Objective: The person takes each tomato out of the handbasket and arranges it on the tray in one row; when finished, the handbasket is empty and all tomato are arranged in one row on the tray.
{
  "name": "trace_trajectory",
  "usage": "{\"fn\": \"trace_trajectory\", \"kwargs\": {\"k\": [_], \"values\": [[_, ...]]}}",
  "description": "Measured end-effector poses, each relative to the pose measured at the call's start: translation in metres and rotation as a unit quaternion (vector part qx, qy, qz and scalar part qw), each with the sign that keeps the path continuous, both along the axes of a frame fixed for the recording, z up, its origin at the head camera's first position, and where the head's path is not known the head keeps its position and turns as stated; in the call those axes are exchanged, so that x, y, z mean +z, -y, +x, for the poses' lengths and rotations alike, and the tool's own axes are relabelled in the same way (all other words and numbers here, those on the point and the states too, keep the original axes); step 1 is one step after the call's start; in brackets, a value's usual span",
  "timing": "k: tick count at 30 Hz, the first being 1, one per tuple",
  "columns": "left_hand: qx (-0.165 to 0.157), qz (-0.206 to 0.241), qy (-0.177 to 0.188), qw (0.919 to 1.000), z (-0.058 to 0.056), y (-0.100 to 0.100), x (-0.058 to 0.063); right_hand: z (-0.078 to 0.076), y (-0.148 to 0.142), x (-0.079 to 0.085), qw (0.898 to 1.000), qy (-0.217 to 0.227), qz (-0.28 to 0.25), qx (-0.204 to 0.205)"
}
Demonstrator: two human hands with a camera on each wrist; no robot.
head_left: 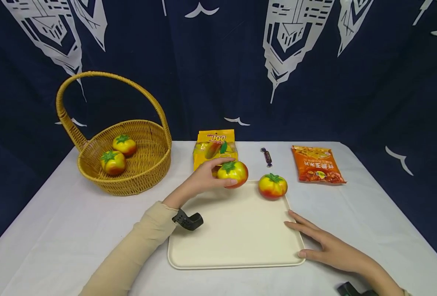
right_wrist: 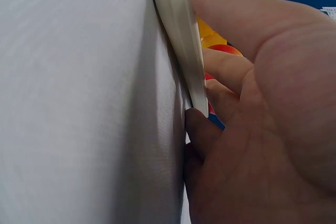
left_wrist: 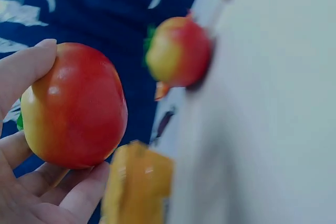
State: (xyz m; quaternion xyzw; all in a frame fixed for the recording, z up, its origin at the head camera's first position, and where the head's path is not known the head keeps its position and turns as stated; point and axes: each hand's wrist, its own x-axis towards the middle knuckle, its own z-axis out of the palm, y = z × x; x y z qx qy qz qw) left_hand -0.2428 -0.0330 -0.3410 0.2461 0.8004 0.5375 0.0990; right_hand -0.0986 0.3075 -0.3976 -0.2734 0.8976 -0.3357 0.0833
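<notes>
Fruit (head_left: 233, 174) is held in my left hand (head_left: 203, 177), thumb on the near side and fingers curled round the far side, its green leaves up. Location: near the far edge of the tray (head_left: 237, 242), clear of its surface, as the left wrist view confirms. My right hand (head_left: 325, 246) grips nothing; its fingers are spread wide and touch the right edge of the tray. A second fruit (head_left: 272, 186) rests at the tray's far right corner, leaves up. The basket (head_left: 124, 187) stands to my left on the counter (head_left: 74, 242), well apart from the tray, its handle upright, with two further fruits (head_left: 113, 164) inside. Beyond the tray I note a yellow bag (head_left: 215, 144), partly hidden by my left hand; right of it, a small candy (head_left: 267, 157); farther right, an orange bag (head_left: 318, 165). A patterned blue cloth (head_left: 203, 82) hangs behind the counter
</notes>
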Motion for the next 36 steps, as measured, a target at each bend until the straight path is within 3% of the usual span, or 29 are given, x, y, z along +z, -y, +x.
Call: {"fn": "trace_trajectory", "kwargs": {"k": [7,11,16,27,36], "values": [[-0.031,-0.074,-0.095,0.9922,-0.001,-0.023,-0.019,0.001,0.000,-0.001,1.000,0.005,0.001,-0.001],[-0.038,-0.117,-0.121,0.9850,0.002,-0.029,-0.027,0.003,0.001,-0.002,1.000,0.004,-0.010,0.010],[-0.046,-0.123,-0.135,0.9821,0.005,-0.032,-0.031,0.003,0.001,-0.003,1.000,-0.011,-0.008,0.014],[-0.059,-0.124,-0.139,0.9807,0.001,-0.037,-0.030,0.001,0.001,-0.003,1.000,-0.019,-0.006,0.010],[-0.066,-0.135,-0.144,0.9781,0.001,-0.040,-0.030,0.000,0.000,-0.002,1.000,-0.008,-0.007,0.010]]}}
